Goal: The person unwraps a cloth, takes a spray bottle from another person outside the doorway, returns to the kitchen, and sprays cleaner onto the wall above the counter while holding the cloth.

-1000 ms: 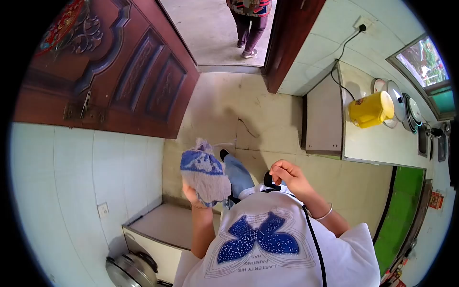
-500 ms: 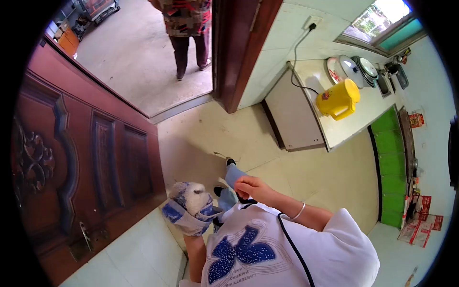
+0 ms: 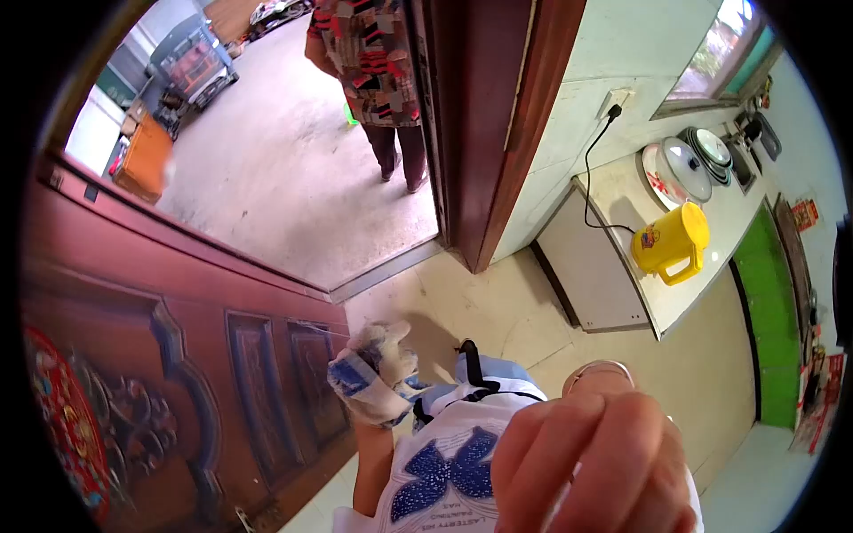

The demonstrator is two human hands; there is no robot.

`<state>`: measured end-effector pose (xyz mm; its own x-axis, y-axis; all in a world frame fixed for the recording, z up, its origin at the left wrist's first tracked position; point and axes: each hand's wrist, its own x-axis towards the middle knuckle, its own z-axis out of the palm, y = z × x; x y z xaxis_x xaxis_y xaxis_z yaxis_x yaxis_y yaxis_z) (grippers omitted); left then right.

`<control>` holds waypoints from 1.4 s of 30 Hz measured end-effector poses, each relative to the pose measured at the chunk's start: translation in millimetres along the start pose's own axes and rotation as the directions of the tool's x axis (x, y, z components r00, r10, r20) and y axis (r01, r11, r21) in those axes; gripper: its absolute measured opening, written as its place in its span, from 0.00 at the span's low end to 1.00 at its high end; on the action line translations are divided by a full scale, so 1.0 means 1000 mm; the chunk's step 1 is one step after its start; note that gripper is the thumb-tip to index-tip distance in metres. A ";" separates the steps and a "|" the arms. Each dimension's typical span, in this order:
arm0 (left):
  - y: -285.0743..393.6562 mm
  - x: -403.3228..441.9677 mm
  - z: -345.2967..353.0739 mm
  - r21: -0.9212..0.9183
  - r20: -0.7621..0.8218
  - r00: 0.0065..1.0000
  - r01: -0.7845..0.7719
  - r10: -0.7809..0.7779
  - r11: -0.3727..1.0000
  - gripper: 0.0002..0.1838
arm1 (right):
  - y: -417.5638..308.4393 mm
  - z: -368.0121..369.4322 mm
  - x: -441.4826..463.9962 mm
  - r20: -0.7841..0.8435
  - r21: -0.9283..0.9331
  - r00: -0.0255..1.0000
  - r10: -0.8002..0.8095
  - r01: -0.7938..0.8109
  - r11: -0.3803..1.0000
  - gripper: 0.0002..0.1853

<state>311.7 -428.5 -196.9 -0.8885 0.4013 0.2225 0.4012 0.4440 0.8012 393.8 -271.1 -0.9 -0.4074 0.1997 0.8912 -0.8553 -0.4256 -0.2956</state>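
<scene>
A bunched blue-and-white cloth [image 3: 378, 373] covers my left hand [image 3: 371, 410], which holds it low beside the open door; the fingers are hidden in its folds. My right hand [image 3: 591, 462] is raised close to the camera, in front of my white shirt [image 3: 444, 475]. Its fingers are curled together, and whatever may be between them cannot be seen. A band [image 3: 602, 366] circles the right wrist. Nearest to my left hand is the dark red carved door [image 3: 267, 391].
A person [image 3: 378, 71] stands outside beyond the doorway. To the right, a yellow jug [image 3: 671, 242], a lidded dish [image 3: 680, 169] and a cord [image 3: 588, 191] are on the counter [image 3: 613, 200]. Green cabinets [image 3: 771, 338] stand farther right. A vehicle [image 3: 191, 62] is outside.
My right hand has risen from waist height to just before the camera. My left hand keeps the cloth beside the door. The view has shifted, showing more of the outdoor area.
</scene>
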 end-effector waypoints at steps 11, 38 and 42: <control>-0.062 0.057 0.026 -0.611 0.574 0.809 0.525 -0.125 0.592 0.14 | 0.005 -0.002 0.012 -0.254 -0.247 0.934 0.250 -0.313 0.917 0.02; -0.099 0.110 0.029 -0.343 0.939 0.282 0.788 0.196 0.511 0.14 | 0.065 0.123 -0.029 -0.296 -0.168 0.834 0.467 -0.526 0.834 0.14; -0.085 0.093 0.038 -0.313 0.949 0.237 0.800 0.210 0.511 0.14 | 0.029 0.113 -0.039 -0.335 -0.354 0.911 0.242 -0.360 0.863 0.07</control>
<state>203.6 -399.2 -265.6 0.0846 0.9483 -0.3061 -0.5757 0.2972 0.7617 421.0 -390.6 -5.5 -0.6854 0.3744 0.6245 -0.7051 -0.1271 -0.6976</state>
